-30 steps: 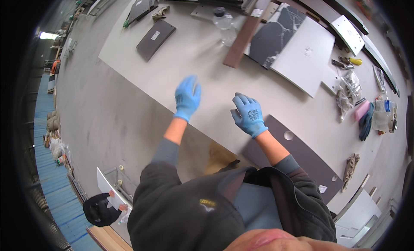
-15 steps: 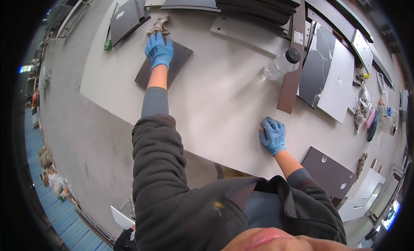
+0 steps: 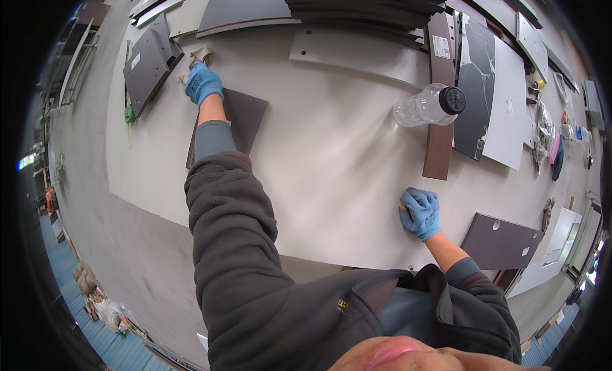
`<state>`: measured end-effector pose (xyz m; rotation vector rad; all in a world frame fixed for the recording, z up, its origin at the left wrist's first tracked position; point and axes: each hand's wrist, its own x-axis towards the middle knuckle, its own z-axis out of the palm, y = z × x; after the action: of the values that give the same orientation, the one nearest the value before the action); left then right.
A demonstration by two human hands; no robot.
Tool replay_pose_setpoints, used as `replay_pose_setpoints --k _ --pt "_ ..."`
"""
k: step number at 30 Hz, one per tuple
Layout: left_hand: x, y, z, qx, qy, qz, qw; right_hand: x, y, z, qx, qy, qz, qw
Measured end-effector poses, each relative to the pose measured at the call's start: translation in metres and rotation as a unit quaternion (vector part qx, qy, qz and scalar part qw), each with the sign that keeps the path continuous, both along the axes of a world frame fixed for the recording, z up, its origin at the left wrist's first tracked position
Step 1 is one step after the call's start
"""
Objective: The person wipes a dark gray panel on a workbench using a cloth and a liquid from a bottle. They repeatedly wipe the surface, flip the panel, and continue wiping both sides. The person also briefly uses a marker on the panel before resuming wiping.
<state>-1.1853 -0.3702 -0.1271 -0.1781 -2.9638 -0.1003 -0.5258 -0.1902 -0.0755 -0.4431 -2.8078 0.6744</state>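
My left hand, in a blue glove, reaches forward past the far left corner of a dark grey panel lying flat on the table. Its fingers are closed on a crumpled beige rag. My left forearm covers part of the panel. My right hand, also blue-gloved, rests on the tabletop with curled fingers, and whatever they may hold is hidden. A long brown board lies just beyond it, and a clear bottle with a black cap is beside that board.
Dark panels and a green tape measure are at the left. A stack of black panels stands at the far side. Marbled black and white panels lie right, and another dark panel is near my right forearm.
My left hand has left the panel's surface, moved forward to the rag and closed on it. My right hand stays curled on the table. The whole view has shifted somewhat.
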Motion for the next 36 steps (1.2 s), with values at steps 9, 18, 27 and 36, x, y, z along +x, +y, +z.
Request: replay_pose_setpoints --k 9,18,27,36 --pt "0.043 -0.014 0.051 0.795 -0.207 -0.006 0.57 0.008 -0.002 0.001 -0.015 -0.001 -0.005 1.0" --pt "0.276 -0.052 0.162 0.816 -0.471 -0.238 0.238 0.022 -0.005 -0.008 0.003 0.043 -0.004 0.999" --pt "0.529 0.001 0.214 0.728 -0.507 -0.298 0.352 0.057 0.003 0.088 -0.2 0.358 -0.007 0.912" --pt "0.746 0.062 0.251 0.651 -0.341 -0.185 0.652 0.22 0.034 0.135 -0.551 0.308 -0.003 0.775"
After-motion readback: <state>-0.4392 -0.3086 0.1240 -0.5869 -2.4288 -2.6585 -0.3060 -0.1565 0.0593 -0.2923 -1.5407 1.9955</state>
